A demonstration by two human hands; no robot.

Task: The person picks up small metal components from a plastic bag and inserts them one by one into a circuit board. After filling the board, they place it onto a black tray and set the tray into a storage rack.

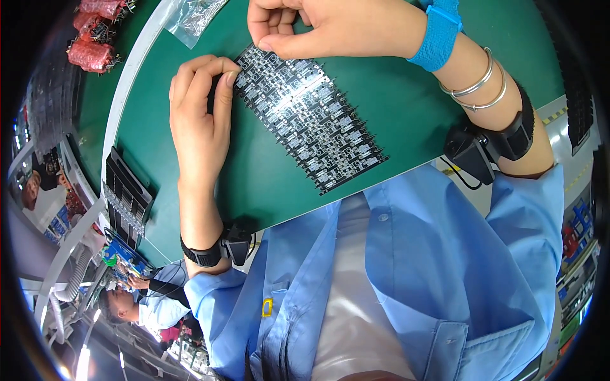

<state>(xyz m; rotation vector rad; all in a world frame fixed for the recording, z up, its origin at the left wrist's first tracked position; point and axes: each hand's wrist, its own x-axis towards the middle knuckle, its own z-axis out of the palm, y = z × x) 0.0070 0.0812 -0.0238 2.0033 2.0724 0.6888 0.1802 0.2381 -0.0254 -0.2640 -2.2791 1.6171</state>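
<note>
A black circuit board panel [311, 120] lies slantwise on the green table, with rows of silver pads and small pins or parts jutting from its long edges. My left hand [200, 108] is closed in a pinch, thumb and forefinger at the panel's far left corner. Just beside it, my right hand [324, 28] reaches over the panel's far end. Its thumb and forefinger are pressed together at that edge, and whatever is between them is too small or hidden to make out. A blue wristband [438, 35] and two metal bangles are on my right arm.
On the green table [406, 95], a clear plastic bag of small metal parts [194, 19] lies at the far side. Red-wrapped bundles [91, 56] sit at the far left. A dark slotted rack [127, 197] stands at the left edge. Another person [152, 311] sits beyond, lower left.
</note>
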